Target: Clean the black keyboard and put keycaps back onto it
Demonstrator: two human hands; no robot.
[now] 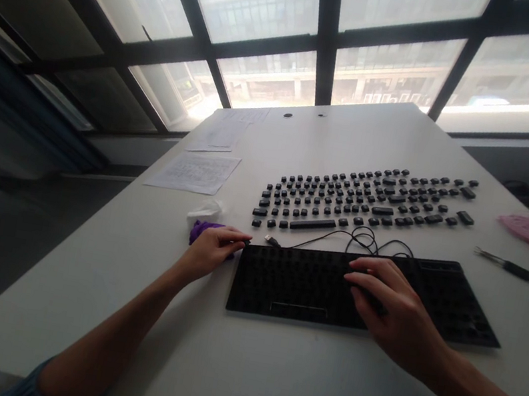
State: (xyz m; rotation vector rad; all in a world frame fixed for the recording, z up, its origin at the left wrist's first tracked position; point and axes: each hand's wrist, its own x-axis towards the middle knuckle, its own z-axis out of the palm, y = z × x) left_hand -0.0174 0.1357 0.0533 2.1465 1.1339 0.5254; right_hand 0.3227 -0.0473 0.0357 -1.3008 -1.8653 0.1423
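A black keyboard base (pixel 301 282) with its keycaps off lies on the white table, its cable (pixel 323 238) looped behind it. At its far left corner my left hand (pixel 215 250) is closed in a pinch on a small dark piece that looks like a keycap (pixel 247 242). My right hand (pixel 388 306) hovers over the base right of its middle, fingers bent and slightly apart, with nothing visible in them. Beyond the base, loose black keycaps (pixel 340 197) stand in rows in keyboard order, including a long spacebar cap (pixel 313 224).
A purple cloth (pixel 201 229) and crumpled white tissue (pixel 209 209) lie beside my left hand. Paper sheets (pixel 195 171) are at the left back. On the right are a wire keycap puller (pixel 516 270) and a pink brush (pixel 528 228). Windows (pixel 264 76) stand behind the white table (pixel 240 370).
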